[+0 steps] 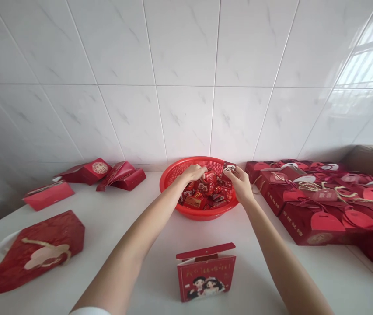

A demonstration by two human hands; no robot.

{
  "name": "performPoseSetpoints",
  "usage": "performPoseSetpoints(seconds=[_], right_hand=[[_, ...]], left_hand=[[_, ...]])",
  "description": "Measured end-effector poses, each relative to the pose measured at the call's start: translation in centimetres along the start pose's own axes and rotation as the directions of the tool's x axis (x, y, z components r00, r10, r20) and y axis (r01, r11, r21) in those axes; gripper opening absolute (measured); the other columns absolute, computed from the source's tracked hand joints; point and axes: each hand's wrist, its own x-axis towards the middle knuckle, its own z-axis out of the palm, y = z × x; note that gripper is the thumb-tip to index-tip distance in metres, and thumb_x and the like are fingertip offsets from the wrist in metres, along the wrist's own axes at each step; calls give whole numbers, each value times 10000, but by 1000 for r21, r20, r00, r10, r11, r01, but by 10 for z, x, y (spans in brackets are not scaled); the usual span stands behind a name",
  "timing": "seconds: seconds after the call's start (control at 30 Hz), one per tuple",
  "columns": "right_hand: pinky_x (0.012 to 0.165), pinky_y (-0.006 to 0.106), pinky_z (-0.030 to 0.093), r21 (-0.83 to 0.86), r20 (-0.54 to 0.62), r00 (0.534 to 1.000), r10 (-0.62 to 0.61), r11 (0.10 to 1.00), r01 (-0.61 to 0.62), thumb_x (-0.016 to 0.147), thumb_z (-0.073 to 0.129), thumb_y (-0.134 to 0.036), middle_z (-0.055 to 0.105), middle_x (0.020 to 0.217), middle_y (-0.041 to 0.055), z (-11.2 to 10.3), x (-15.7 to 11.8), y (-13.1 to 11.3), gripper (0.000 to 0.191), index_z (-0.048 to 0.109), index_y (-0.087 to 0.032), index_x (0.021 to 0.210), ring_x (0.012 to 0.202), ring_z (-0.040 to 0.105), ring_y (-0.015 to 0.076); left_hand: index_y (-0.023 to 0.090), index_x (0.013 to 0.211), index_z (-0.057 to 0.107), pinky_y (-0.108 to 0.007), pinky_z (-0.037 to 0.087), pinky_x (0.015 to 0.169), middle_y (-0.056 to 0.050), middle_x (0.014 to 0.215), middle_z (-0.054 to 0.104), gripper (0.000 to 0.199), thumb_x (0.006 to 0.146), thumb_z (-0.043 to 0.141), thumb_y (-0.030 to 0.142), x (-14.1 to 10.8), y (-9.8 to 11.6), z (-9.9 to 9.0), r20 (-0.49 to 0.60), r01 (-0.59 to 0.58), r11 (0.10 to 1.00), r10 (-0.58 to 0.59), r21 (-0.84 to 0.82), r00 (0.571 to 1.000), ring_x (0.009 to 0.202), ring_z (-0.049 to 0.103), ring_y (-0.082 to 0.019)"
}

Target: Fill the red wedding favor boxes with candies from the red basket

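Note:
A red plastic basket (pixel 202 214) full of red-wrapped sweets (pixel 217 192) stands against the tiled wall. My left hand (pixel 194 173) reaches over its back left part, fingers bent down at the sweets; whether they hold one is hidden. At the basket's right rim, my right hand (pixel 239 180) pinches a small dark red packet (pixel 229 167) with a white label. Nearer to me, a red box (pixel 206 275) with a cartoon couple on its front stands upright, its top flap raised.
Rows of red gift boxes (pixel 317 223) with string ties fill the right side. At the left lie a large red box (pixel 48 245) with a cord and several smaller red boxes (pixel 89 171). A tiled wall (pixel 186 118) rises behind.

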Motion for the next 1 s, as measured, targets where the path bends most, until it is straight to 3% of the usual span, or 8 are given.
performPoseSetpoints(seconds=[0.17, 0.4, 0.53, 0.63, 0.77, 1.0], right_hand=[[721, 365, 541, 9, 6, 1000, 7, 1000, -7, 644, 794, -421, 695, 723, 7, 0, -1, -1, 280, 643, -221, 767, 725, 649, 219], [744, 373, 546, -3, 1, 1000, -3, 1000, 3, 651, 793, -418, 692, 719, 5, 0, 0, 1, 277, 654, -223, 792, 729, 654, 222], [745, 372, 547, -10, 10, 1000, -13, 1000, 13, 664, 792, -440, 717, 779, 21, 0, -1, 0, 293, 675, -218, 817, 762, 667, 233], [739, 379, 550, -24, 11, 1000, 3, 1000, -3, 662, 798, -476, 732, 813, 37, 0, -1, -1, 336, 686, -217, 844, 795, 683, 252], [762, 391, 558, -2, 19, 1000, 4, 1000, -4, 645, 808, -483, 743, 843, 45, 1, -1, -2, 365, 690, -213, 861, 825, 695, 262], [785, 390, 559, -2, 17, 1000, 20, 1000, -20, 652, 802, -463, 757, 851, 46, 1, -1, -2, 344, 699, -212, 864, 853, 704, 264]], left_hand=[[223, 609, 691, -245, 393, 607, 13, 632, 657, 45, 617, 734, 233, 3, -7, 5, 88, 1, 995, -10, 101, 996, 656, 589, -177], [250, 705, 746, -264, 411, 609, 30, 654, 664, 308, 471, 743, 51, 3, -13, 6, 155, 18, 981, -48, 191, 987, 626, 602, -186], [217, 681, 739, -274, 397, 572, 17, 589, 639, 215, 514, 731, 84, -2, -8, 3, 145, -27, 991, 8, 132, 989, 560, 566, -174], [189, 674, 691, -266, 408, 581, 3, 634, 654, 71, 620, 730, 213, -1, -3, -1, 84, -99, 995, 97, 16, 992, 591, 571, -163], [177, 718, 619, -261, 435, 628, 3, 710, 637, 222, 703, 711, 378, 3, 0, -4, -47, -180, 976, 175, -125, 983, 659, 574, -151], [177, 728, 614, -268, 428, 591, -7, 682, 616, 205, 747, 694, 364, 3, -2, -1, -145, -167, 972, 144, -162, 979, 637, 572, -158]])
